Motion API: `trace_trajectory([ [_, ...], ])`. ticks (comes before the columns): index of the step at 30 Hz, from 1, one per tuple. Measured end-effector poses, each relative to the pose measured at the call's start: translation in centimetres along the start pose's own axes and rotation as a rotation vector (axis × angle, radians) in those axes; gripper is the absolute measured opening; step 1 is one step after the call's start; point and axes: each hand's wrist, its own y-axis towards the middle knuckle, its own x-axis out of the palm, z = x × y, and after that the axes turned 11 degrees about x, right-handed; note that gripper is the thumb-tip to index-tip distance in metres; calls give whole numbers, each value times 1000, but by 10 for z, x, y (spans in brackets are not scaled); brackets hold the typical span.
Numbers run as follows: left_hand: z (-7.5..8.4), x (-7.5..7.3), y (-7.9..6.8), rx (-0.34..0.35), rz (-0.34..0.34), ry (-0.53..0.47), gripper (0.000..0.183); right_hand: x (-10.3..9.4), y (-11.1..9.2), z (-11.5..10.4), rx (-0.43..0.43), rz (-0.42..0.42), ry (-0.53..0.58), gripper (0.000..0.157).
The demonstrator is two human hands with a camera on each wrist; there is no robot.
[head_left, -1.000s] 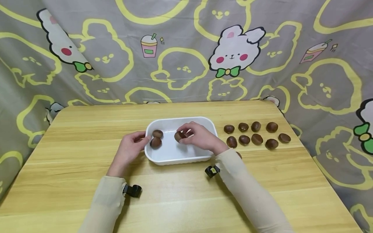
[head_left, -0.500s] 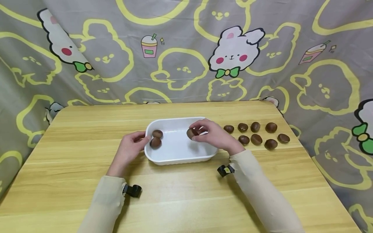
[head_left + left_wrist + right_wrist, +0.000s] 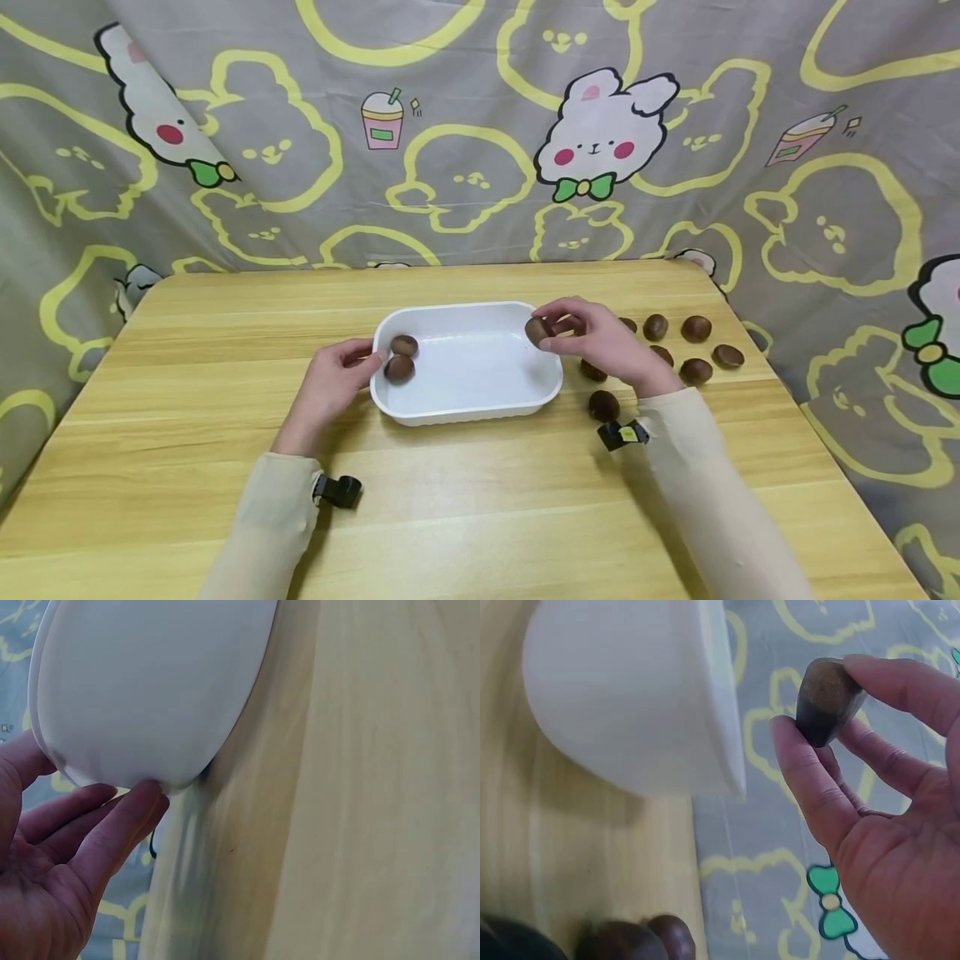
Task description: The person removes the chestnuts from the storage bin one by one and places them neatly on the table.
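Observation:
A white plastic tray (image 3: 465, 410) stands on the table, with two brown chestnuts (image 3: 399, 369) touching each other at its left end. My left hand (image 3: 333, 385) grips that end, thumb at the rim and fingers against the outer wall, as the left wrist view also shows. Above the tray's right edge, my right hand (image 3: 603, 343) pinches another chestnut (image 3: 537, 332) between thumb and fingertips. In the right wrist view this chestnut (image 3: 826, 697) is held clear of the tray wall (image 3: 630, 697). The right hand partly hides chestnuts lying behind it.
Several loose chestnuts (image 3: 696, 329) lie in rough rows on the wooden table (image 3: 450, 517) right of the tray. One chestnut (image 3: 603, 406) lies nearer, beside the right wrist camera (image 3: 622, 434). A patterned curtain (image 3: 465, 150) hangs behind the table and at both sides.
My right hand has moved right, carrying its chestnut from over the tray's middle to its right edge. The near chestnut beside the right wrist has come into view. The left hand stays put.

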Motion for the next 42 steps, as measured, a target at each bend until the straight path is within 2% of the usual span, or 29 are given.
trace_trajectory([
  [8, 0, -3, 0, -5, -22, 11, 46, -18, -8, 9, 26, 29, -17, 40],
  [15, -1, -2, 0, -7, -15, -4, 46, -29, -17, 19, 46, 53, -47, 40],
  [22, -2, 0, 1, -12, -1, -23, 46, -40, -30, 34, 86, 104, -50, 43],
  [32, -3, -1, 0, -17, -4, -28, 48, -54, -52, 56, 97, 138, -44, 44],
  [42, 0, -1, 0, -19, -13, 5, 47, -66, -73, 78, 120, 165, -182, 45],
])
